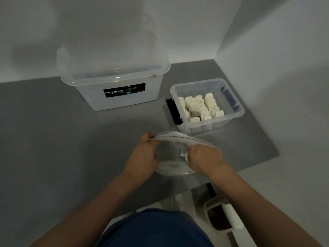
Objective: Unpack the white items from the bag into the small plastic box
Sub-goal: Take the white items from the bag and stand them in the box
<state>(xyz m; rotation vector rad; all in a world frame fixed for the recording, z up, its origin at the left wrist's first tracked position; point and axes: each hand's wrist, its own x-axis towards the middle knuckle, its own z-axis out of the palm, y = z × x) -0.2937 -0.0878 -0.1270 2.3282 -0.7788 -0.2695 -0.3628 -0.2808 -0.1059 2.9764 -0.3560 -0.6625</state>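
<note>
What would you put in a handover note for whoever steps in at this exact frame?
Left hand: closed on the left side of the clear bag, at its opening.
Right hand: closed on the bag's right side; both pull the mouth apart.
The bag sits on the grey mat, near the person.
Small plastic box, behind and to the right: several rows of white items already stand inside.
Large Megabox tub: back left, not involved.
Left: what remains in the bag is unclear; check it, then move any remaining pieces to the small box.

Bare forearms, no sleeves showing; dark blue garment (153,229) below.
</note>
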